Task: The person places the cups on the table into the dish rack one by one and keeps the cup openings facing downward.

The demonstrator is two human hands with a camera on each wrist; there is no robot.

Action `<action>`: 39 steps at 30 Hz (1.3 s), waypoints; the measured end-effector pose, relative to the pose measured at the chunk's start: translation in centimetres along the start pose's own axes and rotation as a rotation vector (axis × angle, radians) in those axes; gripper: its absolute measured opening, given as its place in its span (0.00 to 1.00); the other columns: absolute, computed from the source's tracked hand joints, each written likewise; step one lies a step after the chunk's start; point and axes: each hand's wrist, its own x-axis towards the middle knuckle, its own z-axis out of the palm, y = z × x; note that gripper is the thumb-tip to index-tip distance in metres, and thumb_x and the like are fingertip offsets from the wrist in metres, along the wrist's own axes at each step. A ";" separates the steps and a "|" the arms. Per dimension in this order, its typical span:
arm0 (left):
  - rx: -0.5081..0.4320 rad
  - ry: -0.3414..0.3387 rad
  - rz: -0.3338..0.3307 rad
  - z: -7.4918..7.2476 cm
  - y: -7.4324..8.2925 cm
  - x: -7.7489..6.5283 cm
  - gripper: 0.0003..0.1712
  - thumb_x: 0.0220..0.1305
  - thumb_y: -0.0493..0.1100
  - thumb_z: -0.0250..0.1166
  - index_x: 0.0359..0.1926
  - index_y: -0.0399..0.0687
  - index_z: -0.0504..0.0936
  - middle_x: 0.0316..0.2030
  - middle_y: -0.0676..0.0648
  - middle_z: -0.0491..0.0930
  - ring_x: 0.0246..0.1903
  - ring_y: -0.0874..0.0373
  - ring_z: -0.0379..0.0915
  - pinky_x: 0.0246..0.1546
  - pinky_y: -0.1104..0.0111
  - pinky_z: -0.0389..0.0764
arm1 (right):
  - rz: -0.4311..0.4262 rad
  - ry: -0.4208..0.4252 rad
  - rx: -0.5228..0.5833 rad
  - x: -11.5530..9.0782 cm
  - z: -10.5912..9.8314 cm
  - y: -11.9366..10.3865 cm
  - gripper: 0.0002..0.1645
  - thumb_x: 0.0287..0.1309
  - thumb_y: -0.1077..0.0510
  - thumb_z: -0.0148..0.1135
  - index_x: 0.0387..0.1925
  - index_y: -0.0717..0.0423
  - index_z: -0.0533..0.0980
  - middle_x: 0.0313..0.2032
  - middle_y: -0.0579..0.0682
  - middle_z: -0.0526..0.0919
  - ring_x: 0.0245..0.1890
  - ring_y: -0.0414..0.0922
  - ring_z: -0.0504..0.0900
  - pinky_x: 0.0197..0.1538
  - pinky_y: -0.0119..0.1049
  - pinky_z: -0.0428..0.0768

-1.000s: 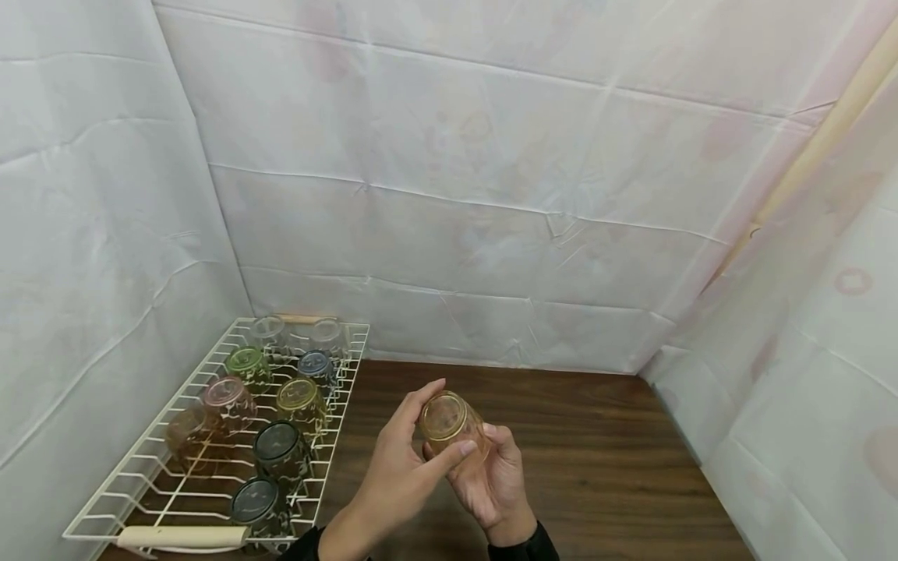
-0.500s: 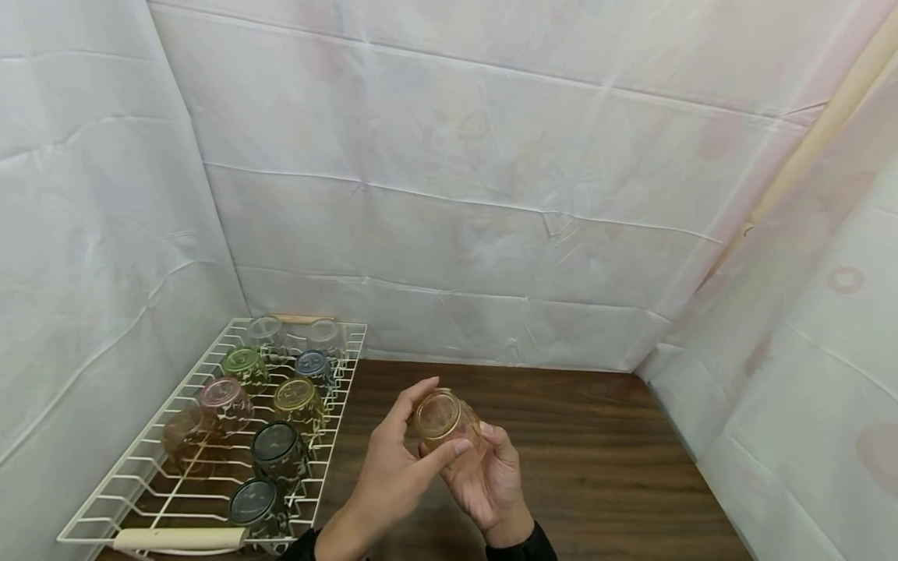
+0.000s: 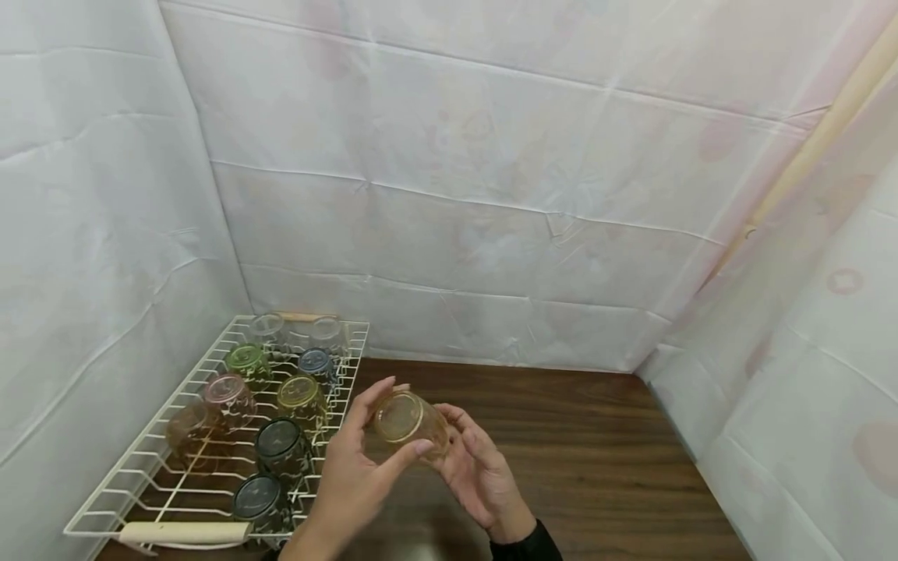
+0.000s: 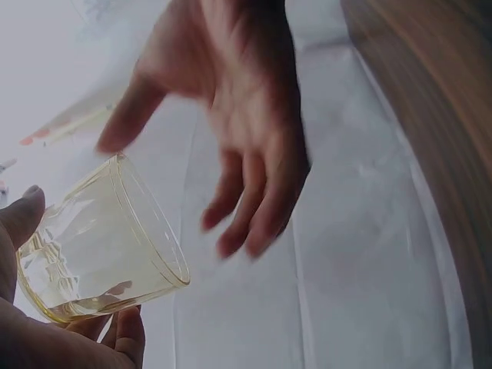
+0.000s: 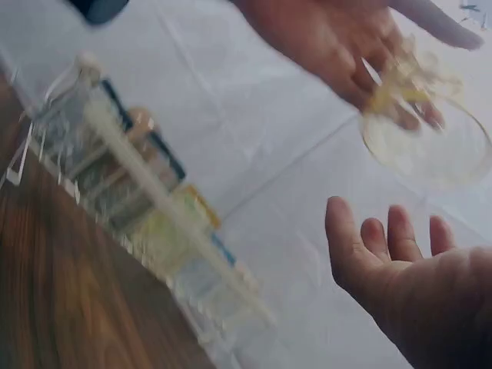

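My left hand (image 3: 351, 475) grips a pale amber drinking glass (image 3: 415, 425), thumb on one side and fingers on the other. The glass is tilted, its round base toward the head camera. In the left wrist view the open mouth of the glass (image 4: 100, 238) points toward my right hand (image 4: 238, 100). That right hand (image 3: 484, 475) is held beside the mouth end, its fingers loosely bent and holding nothing. A gap shows between the right fingertips (image 5: 338, 223) and the glass (image 5: 430, 154) in the right wrist view.
On the left stands a white wire rack with a pale handle (image 3: 184, 533). Several upside-down glasses are in it, among them a green one (image 3: 247, 358), a pink one (image 3: 228, 391) and a dark grey one (image 3: 279, 440). White sheeting (image 3: 449, 234) surrounds the dark wooden table (image 3: 596, 452).
The glass and my left hand have shifted left, toward the rack. My right hand, earlier touching the glass, has let go, its fingers now spread off it.
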 end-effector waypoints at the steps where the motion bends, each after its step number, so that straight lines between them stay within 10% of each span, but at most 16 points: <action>1: 0.031 0.024 -0.002 -0.4 -0.1 0.1 0.48 0.54 0.39 0.84 0.74 0.62 0.72 0.66 0.56 0.83 0.63 0.74 0.78 0.61 0.84 0.75 | 0.016 0.023 -0.054 -0.1 -0.4 -0.1 0.24 0.87 0.55 0.36 0.77 0.54 0.59 0.71 0.47 0.74 0.71 0.41 0.75 0.73 0.40 0.78; 6: 0.156 0.157 -0.022 -3.4 -0.2 0.2 0.49 0.48 0.36 0.86 0.72 0.61 0.77 0.62 0.53 0.86 0.59 0.78 0.77 0.60 0.87 0.72 | 0.059 0.130 -0.242 -0.7 -3.3 -0.8 0.28 0.88 0.54 0.36 0.80 0.59 0.53 0.75 0.52 0.71 0.79 0.50 0.67 0.78 0.53 0.73; 12: 0.354 0.300 -0.202 -8.9 -0.2 -0.7 0.50 0.50 0.40 0.87 0.73 0.67 0.77 0.59 0.49 0.86 0.50 0.84 0.73 0.52 0.87 0.71 | 0.088 0.348 -0.352 -2.2 -6.5 -1.1 0.26 0.87 0.52 0.40 0.76 0.57 0.58 0.72 0.51 0.75 0.78 0.52 0.68 0.77 0.59 0.74; 18: 0.466 0.436 -0.437 -15.2 -2.1 -2.2 0.48 0.52 0.48 0.87 0.73 0.72 0.76 0.42 0.79 0.77 0.37 0.88 0.70 0.37 0.89 0.69 | 0.070 0.551 -0.390 -4.0 -9.1 -1.2 0.22 0.86 0.48 0.46 0.69 0.56 0.65 0.64 0.49 0.81 0.73 0.53 0.72 0.74 0.60 0.76; 22: 0.540 0.507 -0.460 -17.5 -3.7 -3.4 0.47 0.50 0.48 0.88 0.72 0.64 0.80 0.37 0.89 0.68 0.37 0.93 0.64 0.37 0.91 0.63 | 0.050 0.627 -0.372 -5.3 -10.4 -1.9 0.21 0.86 0.46 0.46 0.67 0.53 0.67 0.60 0.46 0.84 0.72 0.51 0.75 0.72 0.56 0.78; 25: 0.605 0.501 -0.488 -18.9 -5.4 -4.3 0.47 0.51 0.50 0.87 0.73 0.59 0.79 0.47 0.72 0.84 0.42 0.91 0.65 0.39 0.90 0.60 | 0.038 0.623 -0.367 -5.8 -10.8 -2.4 0.21 0.86 0.46 0.45 0.67 0.52 0.66 0.61 0.46 0.83 0.71 0.49 0.75 0.72 0.55 0.78; 29: 0.683 0.383 -0.579 -20.9 -7.6 -5.1 0.52 0.59 0.57 0.81 0.80 0.51 0.69 0.66 0.28 0.80 0.60 0.52 0.81 0.40 0.77 0.63 | 0.034 0.601 -0.368 -6.1 -10.9 -2.8 0.21 0.87 0.45 0.43 0.68 0.52 0.64 0.61 0.44 0.82 0.71 0.48 0.74 0.72 0.53 0.78; 31: 0.709 0.333 -0.619 -21.4 -8.2 -5.3 0.54 0.62 0.60 0.78 0.82 0.49 0.65 0.67 0.24 0.76 0.63 0.28 0.75 0.39 0.72 0.64 | 0.034 0.601 -0.371 -6.1 -10.9 -2.8 0.21 0.87 0.45 0.43 0.68 0.52 0.64 0.60 0.43 0.82 0.71 0.48 0.74 0.72 0.53 0.78; 39: 0.762 0.245 -0.592 -22.1 -9.5 -4.5 0.53 0.64 0.60 0.77 0.79 0.37 0.66 0.61 0.22 0.78 0.51 0.30 0.79 0.34 0.67 0.71 | 0.027 0.595 -0.390 -6.3 -10.8 -3.0 0.20 0.86 0.46 0.44 0.68 0.51 0.64 0.62 0.44 0.81 0.72 0.49 0.73 0.72 0.54 0.77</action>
